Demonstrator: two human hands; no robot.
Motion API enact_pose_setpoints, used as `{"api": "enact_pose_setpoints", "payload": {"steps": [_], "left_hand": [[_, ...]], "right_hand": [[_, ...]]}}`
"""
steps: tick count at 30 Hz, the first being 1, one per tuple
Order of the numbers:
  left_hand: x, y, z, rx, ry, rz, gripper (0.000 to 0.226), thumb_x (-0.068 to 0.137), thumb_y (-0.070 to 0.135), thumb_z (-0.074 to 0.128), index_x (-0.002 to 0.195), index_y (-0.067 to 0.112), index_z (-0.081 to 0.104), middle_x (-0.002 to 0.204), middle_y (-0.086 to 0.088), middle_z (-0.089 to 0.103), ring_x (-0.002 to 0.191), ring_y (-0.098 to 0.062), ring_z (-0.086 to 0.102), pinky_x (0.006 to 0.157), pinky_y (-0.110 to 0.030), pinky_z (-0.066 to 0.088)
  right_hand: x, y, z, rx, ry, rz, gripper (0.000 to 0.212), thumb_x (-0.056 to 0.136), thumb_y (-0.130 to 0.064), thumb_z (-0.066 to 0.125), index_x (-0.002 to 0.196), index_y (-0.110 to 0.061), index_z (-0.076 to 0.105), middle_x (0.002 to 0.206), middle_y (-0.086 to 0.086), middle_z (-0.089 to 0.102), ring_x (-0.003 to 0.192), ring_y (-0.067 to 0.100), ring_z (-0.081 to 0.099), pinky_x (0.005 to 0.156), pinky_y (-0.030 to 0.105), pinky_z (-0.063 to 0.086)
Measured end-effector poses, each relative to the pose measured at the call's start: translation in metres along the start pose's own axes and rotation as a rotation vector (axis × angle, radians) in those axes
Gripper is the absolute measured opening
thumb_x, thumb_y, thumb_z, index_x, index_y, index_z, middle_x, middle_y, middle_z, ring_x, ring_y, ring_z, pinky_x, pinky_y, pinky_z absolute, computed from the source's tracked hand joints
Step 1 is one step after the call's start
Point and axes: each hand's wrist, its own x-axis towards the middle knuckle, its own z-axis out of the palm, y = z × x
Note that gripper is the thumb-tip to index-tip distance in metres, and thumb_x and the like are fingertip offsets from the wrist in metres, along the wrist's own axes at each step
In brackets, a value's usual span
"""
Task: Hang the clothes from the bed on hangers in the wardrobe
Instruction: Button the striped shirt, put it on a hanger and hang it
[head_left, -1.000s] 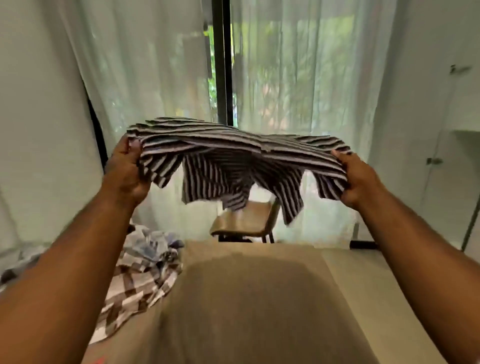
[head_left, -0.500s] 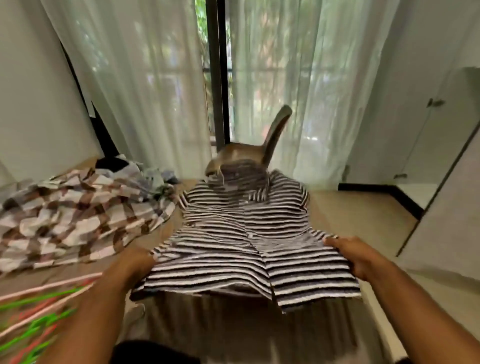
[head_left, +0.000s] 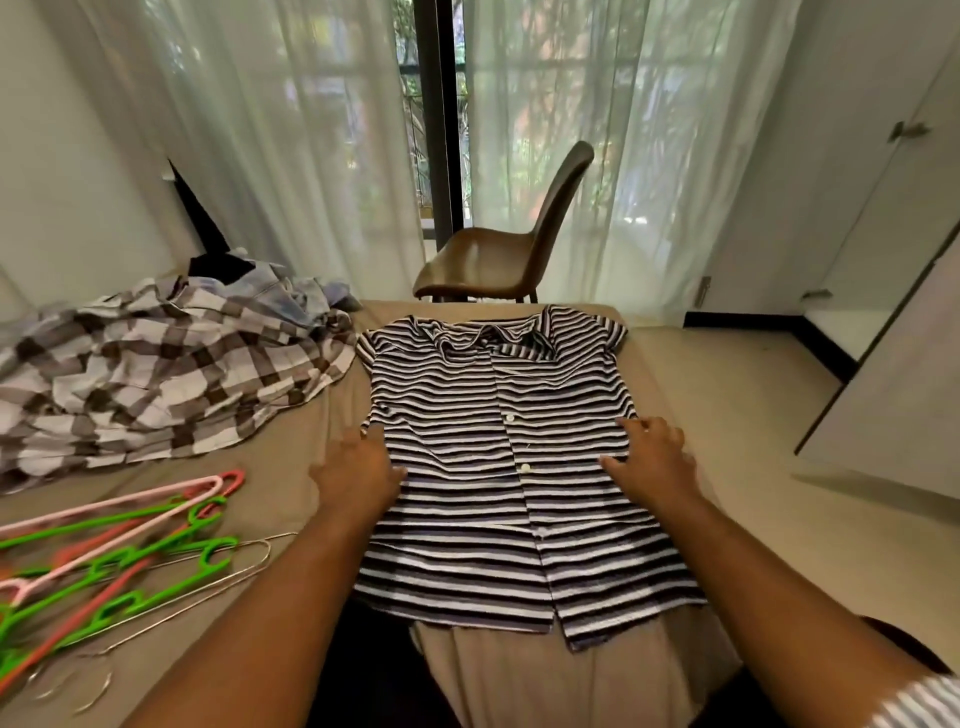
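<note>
Striped shirt (head_left: 498, 467) lies flat on bed (head_left: 291, 483) (collar toward chair (head_left: 493, 260)). Left hand (head_left: 358, 473) and right hand (head_left: 652, 457) rest apart, fingers loose, on its sides. Hangers (head_left: 114, 551) left of it.

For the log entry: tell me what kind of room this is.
Most likely a bedroom: a tan-sheeted bed holds a black-and-white striped shirt and green and pink plastic hangers, with white wardrobe doors at the right.
</note>
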Motion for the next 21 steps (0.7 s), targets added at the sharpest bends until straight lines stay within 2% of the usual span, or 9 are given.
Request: {"api": "enact_pose_setpoints", "payload": {"steps": [3, 5, 9, 11, 13, 15, 17, 19, 21], "left_hand": [[0.009, 0.001, 0.009, -0.114, -0.062, -0.171, 0.076, 0.089, 0.05, 0.067, 0.148, 0.017, 0.031, 0.152, -0.012, 0.034, 0.136, -0.035, 0.037, 0.106, -0.054, 0.035], [0.016, -0.013, 0.015, -0.252, -0.086, -0.243, 0.076, 0.09, 0.046, 0.068, 0.148, 0.014, 0.031, 0.15, -0.016, 0.038, 0.134, -0.038, 0.041, 0.106, -0.053, 0.037], [0.025, -0.036, 0.022, -0.405, -0.097, -0.198, 0.053, 0.094, 0.026, 0.065, 0.14, 0.008, 0.044, 0.136, -0.024, 0.056, 0.124, -0.043, 0.052, 0.101, -0.043, 0.044], [0.024, -0.038, 0.016, -0.435, -0.091, -0.16, 0.05, 0.094, 0.02, 0.061, 0.141, 0.013, 0.047, 0.136, -0.022, 0.058, 0.124, -0.041, 0.054, 0.1, -0.039, 0.044], [0.024, -0.04, 0.005, -0.443, -0.109, -0.104, 0.058, 0.091, 0.019, 0.059, 0.147, 0.025, 0.045, 0.14, -0.017, 0.057, 0.127, -0.038, 0.053, 0.102, -0.036, 0.043], [0.024, -0.044, -0.005, -0.308, -0.155, -0.073, 0.065, 0.084, 0.022, 0.056, 0.146, 0.038, 0.045, 0.144, -0.012, 0.055, 0.128, -0.035, 0.054, 0.105, -0.037, 0.045], [0.019, -0.046, -0.01, -0.007, -0.294, -0.043, 0.058, 0.086, 0.023, 0.054, 0.143, 0.037, 0.052, 0.144, -0.009, 0.056, 0.128, -0.031, 0.055, 0.105, -0.035, 0.047], [0.011, -0.044, -0.012, 0.229, -0.437, -0.008, 0.043, 0.096, 0.027, 0.052, 0.138, 0.02, 0.06, 0.142, -0.008, 0.058, 0.127, -0.027, 0.058, 0.101, -0.03, 0.046], [0.003, -0.039, -0.015, 0.347, -0.572, -0.036, 0.036, 0.097, 0.03, 0.056, 0.124, 0.009, 0.068, 0.13, -0.009, 0.066, 0.119, -0.025, 0.064, 0.094, -0.029, 0.05]], "right_hand": [[0.006, -0.011, 0.02, 0.056, -0.074, 0.122, 0.073, 0.093, -0.056, 0.058, 0.154, -0.025, 0.031, 0.16, 0.01, 0.028, 0.144, 0.034, 0.027, 0.111, 0.052, 0.034], [0.009, -0.004, 0.027, 0.137, -0.049, 0.24, 0.067, 0.096, -0.051, 0.055, 0.151, -0.018, 0.035, 0.154, 0.015, 0.035, 0.14, 0.036, 0.033, 0.11, 0.052, 0.036], [0.012, 0.011, 0.021, 0.37, 0.032, 0.236, 0.042, 0.096, -0.016, 0.051, 0.137, -0.009, 0.052, 0.135, 0.023, 0.056, 0.121, 0.041, 0.055, 0.1, 0.043, 0.046], [0.007, 0.016, 0.012, 0.429, 0.069, 0.209, 0.043, 0.094, -0.009, 0.05, 0.136, -0.012, 0.056, 0.13, 0.023, 0.062, 0.117, 0.039, 0.059, 0.098, 0.038, 0.047], [0.0, 0.02, -0.001, 0.494, 0.079, 0.186, 0.047, 0.092, -0.01, 0.053, 0.138, -0.019, 0.057, 0.131, 0.019, 0.064, 0.119, 0.037, 0.06, 0.099, 0.036, 0.046], [-0.009, 0.025, -0.012, 0.487, 0.04, 0.135, 0.051, 0.091, -0.012, 0.057, 0.141, -0.027, 0.057, 0.137, 0.014, 0.062, 0.124, 0.034, 0.058, 0.104, 0.034, 0.044], [-0.018, 0.03, -0.022, 0.349, -0.065, 0.105, 0.054, 0.089, -0.006, 0.057, 0.137, -0.028, 0.063, 0.136, 0.014, 0.063, 0.123, 0.034, 0.059, 0.103, 0.031, 0.044], [-0.029, 0.034, -0.031, 0.186, -0.256, 0.096, 0.048, 0.088, 0.0, 0.056, 0.125, -0.025, 0.072, 0.113, 0.011, 0.073, 0.099, 0.029, 0.066, 0.085, 0.027, 0.05], [-0.041, 0.035, -0.041, 0.06, -0.444, 0.079, 0.036, 0.09, 0.001, 0.06, 0.116, -0.016, 0.077, 0.083, 0.005, 0.069, 0.072, 0.021, 0.061, 0.062, 0.025, 0.05]]}}
